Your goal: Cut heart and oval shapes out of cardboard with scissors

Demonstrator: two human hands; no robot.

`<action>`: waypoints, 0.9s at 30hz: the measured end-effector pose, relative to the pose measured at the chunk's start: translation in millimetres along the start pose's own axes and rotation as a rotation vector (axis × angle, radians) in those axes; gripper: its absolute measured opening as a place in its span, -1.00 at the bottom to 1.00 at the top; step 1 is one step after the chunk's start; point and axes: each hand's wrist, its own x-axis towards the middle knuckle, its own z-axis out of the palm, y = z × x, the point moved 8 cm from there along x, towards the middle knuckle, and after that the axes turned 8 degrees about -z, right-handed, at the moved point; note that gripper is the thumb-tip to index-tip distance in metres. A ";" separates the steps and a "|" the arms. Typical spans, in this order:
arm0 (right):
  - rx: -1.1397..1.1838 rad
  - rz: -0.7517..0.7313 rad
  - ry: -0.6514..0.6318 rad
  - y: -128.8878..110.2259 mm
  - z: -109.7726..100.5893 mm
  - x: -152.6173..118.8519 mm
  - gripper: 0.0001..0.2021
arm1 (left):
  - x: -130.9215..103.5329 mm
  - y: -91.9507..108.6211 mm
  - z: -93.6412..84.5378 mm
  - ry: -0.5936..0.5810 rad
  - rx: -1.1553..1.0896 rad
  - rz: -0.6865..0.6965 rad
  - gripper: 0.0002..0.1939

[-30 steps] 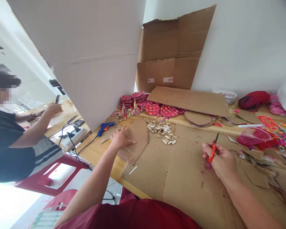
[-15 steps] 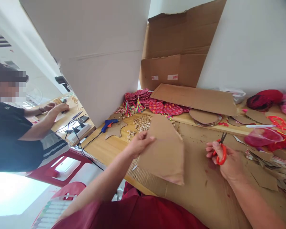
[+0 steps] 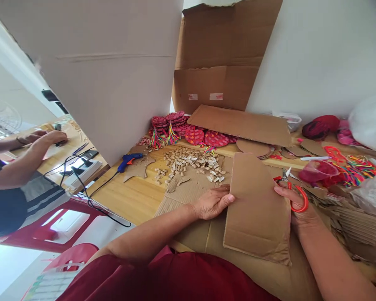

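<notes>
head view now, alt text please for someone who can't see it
A person's left hand holds a flat cardboard piece by one edge, while the right hand, holding red-handled scissors, meets the opposite edge. Beyond lie peanut shells and a blue glue gun.

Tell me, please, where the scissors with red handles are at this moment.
In the head view, the scissors are in the right hand, beside the right edge of the cardboard piece.

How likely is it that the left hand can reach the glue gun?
Probably yes: only low things, like peanuts, lie between the left hand and the glue gun, but this hand must first release the cardboard.
</notes>
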 end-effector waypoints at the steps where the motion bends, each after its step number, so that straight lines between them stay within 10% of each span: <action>1: 0.011 0.006 0.009 -0.5 -0.9 -0.7 -0.82 | 1.9 2.7 0.7 -0.052 0.067 0.049 -0.29; 13: -0.030 -0.089 0.091 -10.4 -7.4 0.1 -0.84 | 46.5 -18.5 1.3 -0.168 0.342 0.085 -0.34; 27: 0.095 -0.104 0.149 -2.3 -9.2 1.3 -0.84 | 60.6 -56.5 -98.6 0.280 0.504 -0.189 -0.43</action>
